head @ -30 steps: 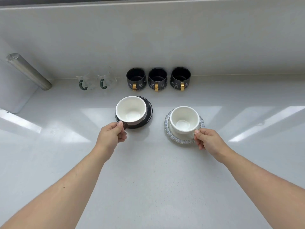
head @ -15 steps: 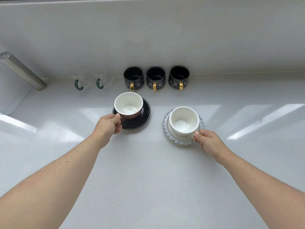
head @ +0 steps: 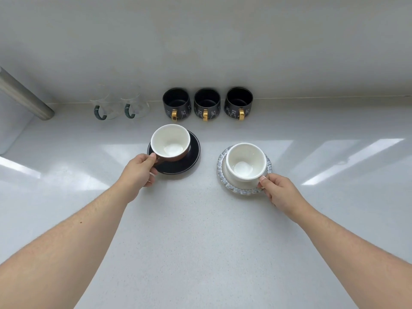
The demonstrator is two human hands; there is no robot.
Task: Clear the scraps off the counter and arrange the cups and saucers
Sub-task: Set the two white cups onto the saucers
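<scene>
A brown cup (head: 170, 141) with a white inside sits over the left part of a black saucer (head: 189, 159). My left hand (head: 139, 171) grips its handle at the cup's near left. To the right a white cup (head: 246, 161) stands on a grey-rimmed saucer (head: 223, 175). My right hand (head: 279, 191) holds that cup's handle at its near right side. Both cups are empty and upright. No scraps show on the white counter (head: 200, 230).
Along the back wall stand three black mugs with gold handles (head: 207, 103) and, to their left, two clear glass cups with green handles (head: 120, 105). A metal bar (head: 22, 94) slants in at the far left above a white appliance (head: 11, 123).
My left hand has carried the brown cup slightly back and left on the black saucer. The right hand and white cup have stayed put.
</scene>
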